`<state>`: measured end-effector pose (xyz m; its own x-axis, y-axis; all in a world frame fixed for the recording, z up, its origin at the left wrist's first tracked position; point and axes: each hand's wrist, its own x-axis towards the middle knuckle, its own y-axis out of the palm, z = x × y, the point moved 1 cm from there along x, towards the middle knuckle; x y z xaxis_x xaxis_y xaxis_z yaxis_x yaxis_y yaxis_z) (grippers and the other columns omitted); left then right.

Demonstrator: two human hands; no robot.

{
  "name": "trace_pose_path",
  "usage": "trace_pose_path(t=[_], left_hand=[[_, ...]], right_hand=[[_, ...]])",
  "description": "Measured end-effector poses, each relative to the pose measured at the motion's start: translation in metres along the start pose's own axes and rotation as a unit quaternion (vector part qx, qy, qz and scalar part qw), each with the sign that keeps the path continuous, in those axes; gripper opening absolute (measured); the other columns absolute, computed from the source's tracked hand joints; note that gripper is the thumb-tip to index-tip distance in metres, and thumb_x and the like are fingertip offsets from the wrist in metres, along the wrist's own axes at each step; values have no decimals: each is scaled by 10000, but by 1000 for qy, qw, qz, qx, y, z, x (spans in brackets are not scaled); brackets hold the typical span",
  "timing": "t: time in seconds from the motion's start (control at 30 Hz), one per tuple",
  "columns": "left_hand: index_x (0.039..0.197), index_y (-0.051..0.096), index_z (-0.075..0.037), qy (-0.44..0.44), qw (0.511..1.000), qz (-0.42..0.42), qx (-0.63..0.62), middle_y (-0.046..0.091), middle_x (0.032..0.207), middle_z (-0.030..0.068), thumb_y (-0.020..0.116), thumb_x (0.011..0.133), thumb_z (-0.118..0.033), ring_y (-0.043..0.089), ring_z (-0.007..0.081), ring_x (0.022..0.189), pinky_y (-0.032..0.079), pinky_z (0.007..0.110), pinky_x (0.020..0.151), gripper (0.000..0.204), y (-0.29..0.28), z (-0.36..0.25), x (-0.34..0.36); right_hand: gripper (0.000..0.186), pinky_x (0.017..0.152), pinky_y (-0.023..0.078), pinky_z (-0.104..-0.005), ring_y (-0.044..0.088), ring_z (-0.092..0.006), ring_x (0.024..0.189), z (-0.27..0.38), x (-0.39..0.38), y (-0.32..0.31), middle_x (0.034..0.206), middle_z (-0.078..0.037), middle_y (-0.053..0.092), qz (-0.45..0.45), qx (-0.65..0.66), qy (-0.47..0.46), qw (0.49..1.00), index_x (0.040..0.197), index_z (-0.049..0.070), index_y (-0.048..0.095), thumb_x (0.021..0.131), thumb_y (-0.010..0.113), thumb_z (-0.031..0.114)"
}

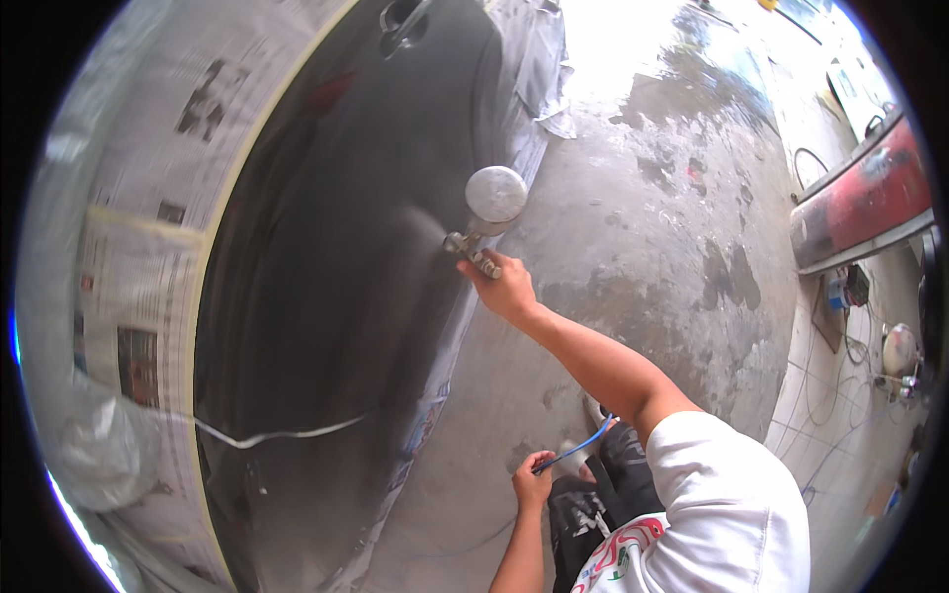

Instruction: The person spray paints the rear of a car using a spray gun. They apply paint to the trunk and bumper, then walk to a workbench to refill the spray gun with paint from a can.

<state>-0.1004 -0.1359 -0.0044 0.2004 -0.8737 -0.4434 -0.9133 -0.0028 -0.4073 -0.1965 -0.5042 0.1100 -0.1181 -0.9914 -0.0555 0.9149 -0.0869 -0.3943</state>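
My right hand [509, 289] is wrapped around the grip of a metal spray gun [484, 229] with a round pale cup on top. The nozzle points left at a dark grey car body panel [336, 247], a short distance off its surface. A faint fan of mist leaves the nozzle. Low in the view, my left hand [533, 479] is closed around a blue air hose [583, 444]. The hose passes in front of my dark trousers toward my right side. A handle recess [403, 25] shows at the panel's far end.
Newspaper masking [148, 287] with yellowish tape borders the panel's left side, with plastic sheeting [109, 445] beyond. More masking [524, 89] lines its right edge. Stained concrete floor [652, 267] lies to the right. A red car part [860, 198] and cables sit at the far right.
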Motion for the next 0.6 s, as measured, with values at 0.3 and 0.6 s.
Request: trace_pose_path(t=[0.3,0.6], left_hand=[[1249,709,-165,-7,885,307,349,700,1257,51,744,886,-387,629,227,1223,417,508,1072,427,6,-52,86],[1108,704,-33,-101,979,179,-8,747,889,44,604,1024,-241,676,112,604,497,257,511,246,46,-146,289]], right_hand=[[432,797,534,-462,695,-429,901,-75,28,-64,917,-204,729,-27,49,87,995,1270,111,652,962,686,412],[414,751,548,-414,705,-408,874,-138,101,-111,913,-207,726,14,65,78,995,1274,118,677,921,752,322]])
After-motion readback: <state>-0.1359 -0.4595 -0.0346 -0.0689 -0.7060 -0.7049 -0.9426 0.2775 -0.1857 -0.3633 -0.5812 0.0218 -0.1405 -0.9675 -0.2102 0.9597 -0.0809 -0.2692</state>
